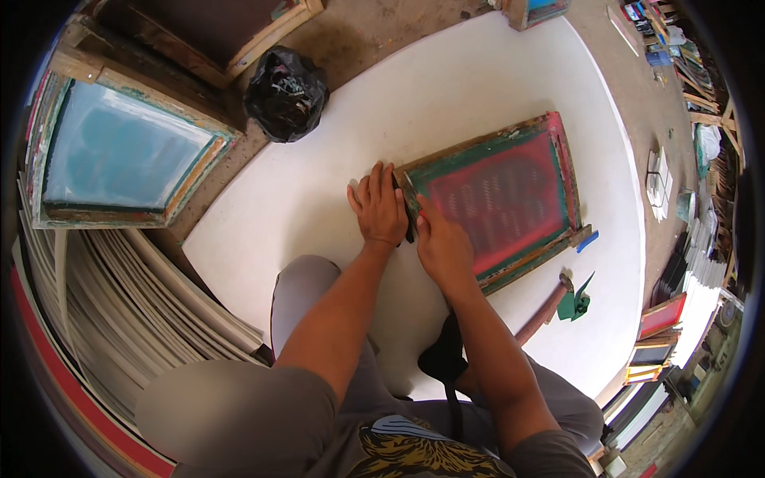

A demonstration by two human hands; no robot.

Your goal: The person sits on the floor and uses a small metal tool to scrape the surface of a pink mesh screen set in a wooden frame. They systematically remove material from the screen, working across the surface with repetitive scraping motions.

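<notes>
A screen-printing frame with pinkish-red mesh and green-painted borders lies tilted on a white board. At its left end, my left hand lies with fingers stretched out, next to a narrow dark strip along the frame's end rail. My right hand is closed near the same rail, at the frame's lower left corner. Something with a bit of red shows by its thumb and fingers; my hand covers most of it, so its kind is unclear.
Right of my right forearm lie a brown handle-like stick and a crumpled green piece. A small blue piece sits by the frame. A black plastic bag, a blue-mesh frame and stacked sheets stand left.
</notes>
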